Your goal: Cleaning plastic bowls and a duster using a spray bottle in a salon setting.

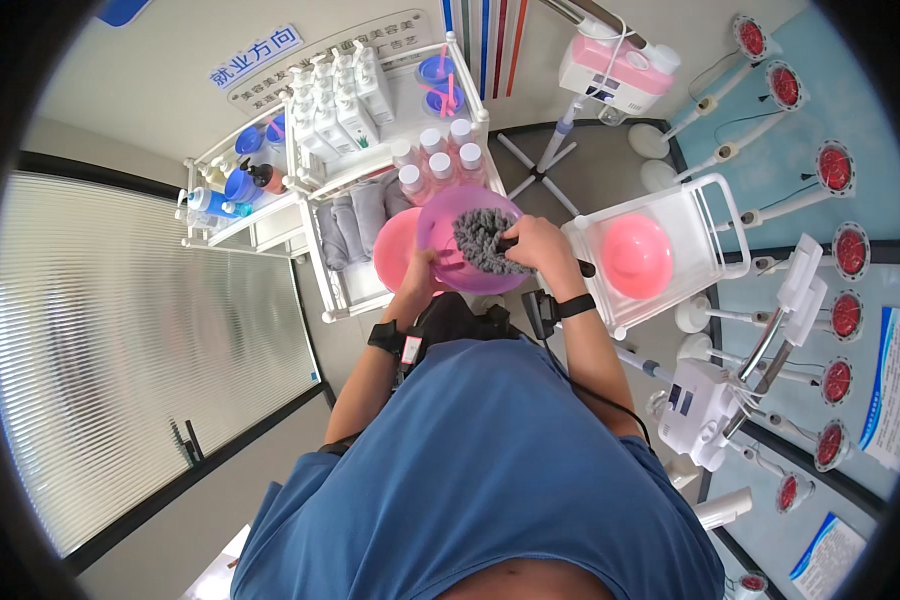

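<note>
My left hand (421,271) grips the near left rim of a translucent purple plastic basin (439,217), its fingers showing through the wall. In my right hand (534,244) is a grey fluffy duster (484,236) with a black handle; its head lies against the inside of the purple basin. A pink basin (394,251) sits behind and left of the purple one, at the trolley's edge. Another pink basin (637,256) stands on a white trolley to the right of my right hand.
A white trolley (360,304) at the left holds rolled grey towels (367,210), capped bottles (441,166) and white pump bottles (345,97). At the right stand a wheeled white trolley (690,225), a pink and white steamer (615,71) and several red lamps (835,169). A ribbed glass panel (150,285) is at the left.
</note>
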`<state>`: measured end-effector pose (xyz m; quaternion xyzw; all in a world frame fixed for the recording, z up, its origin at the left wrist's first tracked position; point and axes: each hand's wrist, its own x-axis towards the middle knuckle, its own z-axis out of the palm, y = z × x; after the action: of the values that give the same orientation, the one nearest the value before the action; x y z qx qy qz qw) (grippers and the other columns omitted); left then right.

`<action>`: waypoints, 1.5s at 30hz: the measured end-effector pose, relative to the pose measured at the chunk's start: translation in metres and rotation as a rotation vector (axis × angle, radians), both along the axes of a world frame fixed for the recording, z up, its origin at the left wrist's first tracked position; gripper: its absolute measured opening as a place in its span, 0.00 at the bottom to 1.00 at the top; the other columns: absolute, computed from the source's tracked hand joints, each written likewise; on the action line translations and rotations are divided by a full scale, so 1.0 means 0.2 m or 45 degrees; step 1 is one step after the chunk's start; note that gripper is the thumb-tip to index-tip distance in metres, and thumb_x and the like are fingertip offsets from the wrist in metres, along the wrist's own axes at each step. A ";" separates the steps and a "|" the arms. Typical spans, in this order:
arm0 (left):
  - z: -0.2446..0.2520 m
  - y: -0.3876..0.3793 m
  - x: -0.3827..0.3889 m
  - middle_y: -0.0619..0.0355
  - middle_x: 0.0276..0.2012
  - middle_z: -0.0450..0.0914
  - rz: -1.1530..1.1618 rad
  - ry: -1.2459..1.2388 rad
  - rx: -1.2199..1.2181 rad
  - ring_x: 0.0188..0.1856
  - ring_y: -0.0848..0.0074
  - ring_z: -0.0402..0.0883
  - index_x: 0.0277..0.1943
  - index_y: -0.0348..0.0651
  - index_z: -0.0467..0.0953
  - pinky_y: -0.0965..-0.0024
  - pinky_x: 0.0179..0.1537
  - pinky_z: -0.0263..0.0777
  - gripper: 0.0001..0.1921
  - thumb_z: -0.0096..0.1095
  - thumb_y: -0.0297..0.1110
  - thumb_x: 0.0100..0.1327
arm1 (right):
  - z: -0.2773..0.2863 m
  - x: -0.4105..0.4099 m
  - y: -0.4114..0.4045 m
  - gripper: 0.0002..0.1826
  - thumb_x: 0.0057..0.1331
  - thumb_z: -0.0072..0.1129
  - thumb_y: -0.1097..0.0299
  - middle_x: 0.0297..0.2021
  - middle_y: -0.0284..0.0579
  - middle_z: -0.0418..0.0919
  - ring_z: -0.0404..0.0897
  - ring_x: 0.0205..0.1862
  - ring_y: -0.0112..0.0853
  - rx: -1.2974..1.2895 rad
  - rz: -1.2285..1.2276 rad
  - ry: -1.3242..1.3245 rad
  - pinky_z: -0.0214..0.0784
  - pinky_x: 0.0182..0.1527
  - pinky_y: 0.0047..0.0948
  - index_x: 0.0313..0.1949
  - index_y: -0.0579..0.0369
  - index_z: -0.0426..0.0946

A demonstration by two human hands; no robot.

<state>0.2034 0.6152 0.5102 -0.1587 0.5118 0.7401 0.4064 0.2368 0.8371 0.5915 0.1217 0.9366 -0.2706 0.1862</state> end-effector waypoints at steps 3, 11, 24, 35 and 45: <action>-0.06 -0.01 0.01 0.46 0.48 0.72 0.065 -0.104 0.037 0.51 0.54 0.73 0.48 0.31 0.65 0.46 0.49 0.71 0.20 0.41 0.33 0.54 | 0.06 0.01 0.01 0.21 0.45 0.65 0.64 0.35 0.51 0.81 0.81 0.36 0.42 -0.141 0.152 -0.197 0.72 0.42 0.34 0.42 0.44 0.81; -0.07 -0.05 -0.02 0.53 0.34 0.75 0.154 -0.092 0.129 0.34 0.61 0.76 0.32 0.40 0.69 0.56 0.41 0.73 0.10 0.41 0.34 0.52 | -0.02 0.05 -0.10 0.19 0.49 0.63 0.65 0.32 0.50 0.80 0.79 0.37 0.43 -0.302 0.342 0.237 0.70 0.41 0.36 0.43 0.48 0.80; -0.05 -0.05 0.00 0.47 0.42 0.75 -0.008 0.113 0.051 0.45 0.56 0.77 0.56 0.31 0.60 0.56 0.42 0.77 0.24 0.37 0.32 0.56 | -0.06 0.09 -0.11 0.16 0.49 0.61 0.69 0.36 0.48 0.80 0.79 0.40 0.42 0.053 -0.101 0.152 0.72 0.43 0.38 0.40 0.43 0.81; -0.11 -0.07 -0.02 0.53 0.32 0.71 0.006 -0.073 -0.037 0.36 0.60 0.76 0.44 0.37 0.66 0.56 0.37 0.77 0.16 0.41 0.31 0.53 | -0.12 0.07 -0.12 0.16 0.50 0.62 0.64 0.34 0.51 0.79 0.78 0.38 0.45 -0.264 0.400 0.187 0.70 0.41 0.40 0.41 0.45 0.81; -0.01 0.02 -0.03 0.47 0.47 0.71 0.073 0.097 0.051 0.44 0.54 0.76 0.45 0.35 0.63 0.44 0.40 0.76 0.14 0.39 0.30 0.55 | -0.16 0.09 -0.07 0.19 0.51 0.64 0.63 0.39 0.50 0.77 0.77 0.41 0.45 0.014 -0.101 0.372 0.71 0.44 0.40 0.45 0.39 0.79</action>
<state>0.1980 0.6198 0.5086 -0.1366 0.5071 0.7671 0.3684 0.2553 0.8222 0.5601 0.1189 0.9497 -0.2876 0.0362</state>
